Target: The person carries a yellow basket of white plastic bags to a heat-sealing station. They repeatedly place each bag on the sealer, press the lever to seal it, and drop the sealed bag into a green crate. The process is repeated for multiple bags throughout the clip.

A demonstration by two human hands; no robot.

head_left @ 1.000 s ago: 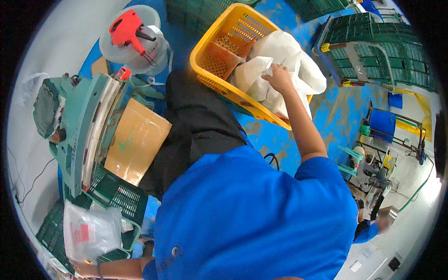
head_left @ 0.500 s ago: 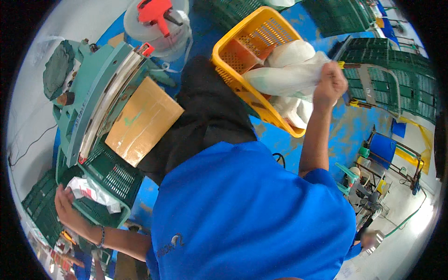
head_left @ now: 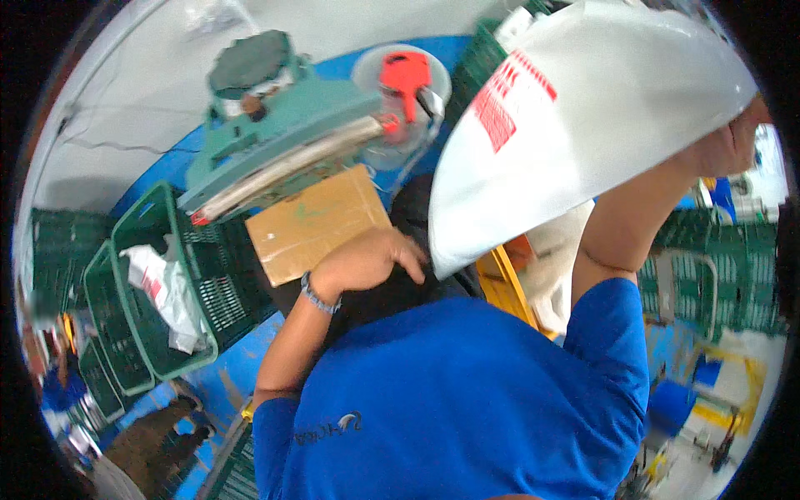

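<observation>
Evidently mid-handling: a glossy white plastic bag with red print [head_left: 575, 125] hung raised across the upper right of the frame, its edge apparently clenched in the right hand [head_left: 732, 146]. Left hand [head_left: 367, 262] grasped nothing, fingers bent near a flat brown cardboard box [head_left: 321, 221]. One crumpled white bag [head_left: 162, 300] already lay in a green plastic basket [head_left: 154, 225], left; white material [head_left: 554, 258] waited in a yellow plastic crate [head_left: 504, 279], right of centre. Worn blue floor [head_left: 242, 333] below; pale wall [head_left: 358, 21] along the top.

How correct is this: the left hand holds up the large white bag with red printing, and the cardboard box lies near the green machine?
Wrong side: in the head view, the right hand holds up the large white bag with red printing. The cardboard box lies near the green machine.
</observation>
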